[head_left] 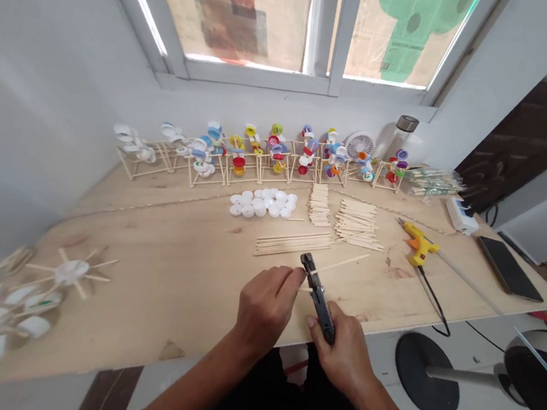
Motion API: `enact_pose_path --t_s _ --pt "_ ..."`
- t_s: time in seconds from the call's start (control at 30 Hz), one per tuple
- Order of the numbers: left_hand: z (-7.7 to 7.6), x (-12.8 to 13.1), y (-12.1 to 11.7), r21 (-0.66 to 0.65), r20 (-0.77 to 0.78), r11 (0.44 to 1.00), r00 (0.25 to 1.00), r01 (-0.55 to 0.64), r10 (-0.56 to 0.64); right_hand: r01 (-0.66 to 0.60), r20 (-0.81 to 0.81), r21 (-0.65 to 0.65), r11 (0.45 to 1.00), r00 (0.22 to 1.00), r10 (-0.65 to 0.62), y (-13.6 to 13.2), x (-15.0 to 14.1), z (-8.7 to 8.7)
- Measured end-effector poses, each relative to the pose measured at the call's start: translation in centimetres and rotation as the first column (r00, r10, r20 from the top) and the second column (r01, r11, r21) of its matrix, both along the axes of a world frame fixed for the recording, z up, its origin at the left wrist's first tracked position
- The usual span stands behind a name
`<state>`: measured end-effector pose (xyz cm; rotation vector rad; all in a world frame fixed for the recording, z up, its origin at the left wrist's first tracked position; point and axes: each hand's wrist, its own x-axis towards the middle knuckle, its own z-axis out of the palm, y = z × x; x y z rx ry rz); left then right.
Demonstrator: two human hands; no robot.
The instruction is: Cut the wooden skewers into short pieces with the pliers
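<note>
My left hand [265, 305] is closed in a pinch on one end of a thin wooden stick [344, 263] that lies out to the right over the wooden tabletop [155, 263]. My right hand [343, 345] is wrapped round the handles of black cutting pliers [315, 291]. The pliers' jaws sit on the stick right beside my left fingertips. A bundle of long sticks [293, 243] lies just beyond the hands.
Behind are white bottle caps [263, 204], two stacks of flat sticks [354, 222], and a row of stick-and-cap wheel models [260, 153]. A yellow glue gun [419, 244], a phone [510, 266] and a power strip [461, 215] lie right. White cap wheels [68, 272] lie left.
</note>
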<state>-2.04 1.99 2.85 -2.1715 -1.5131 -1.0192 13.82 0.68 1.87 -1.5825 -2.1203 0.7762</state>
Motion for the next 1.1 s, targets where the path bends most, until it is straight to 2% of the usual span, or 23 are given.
enact_pose_path --t_s 0.3,0.53,0.83,1.1 --pt "0.0 -0.6 0.4 0.087 -0.025 0.994 0.998 0.064 -0.062 0.005 -0.025 -0.054 0.999 1.0 -0.006 0.0 -0.2 0.7" --pt "-0.2 -0.9 0.5 0.128 -0.033 0.986 0.994 0.11 -0.107 0.026 -0.054 -0.044 0.999 0.998 -0.029 -0.2 -0.2 0.7" --pt "-0.4 -1.3 0.9 0.157 -0.007 0.973 0.985 0.171 -0.172 0.016 0.048 0.124 0.992 0.999 -0.022 -0.2 0.1 0.1" --pt "-0.4 -1.0 1.4 0.182 0.066 0.959 0.97 0.219 -0.234 0.008 0.104 0.19 0.982 0.994 -0.028 -0.1 0.3 -0.1"
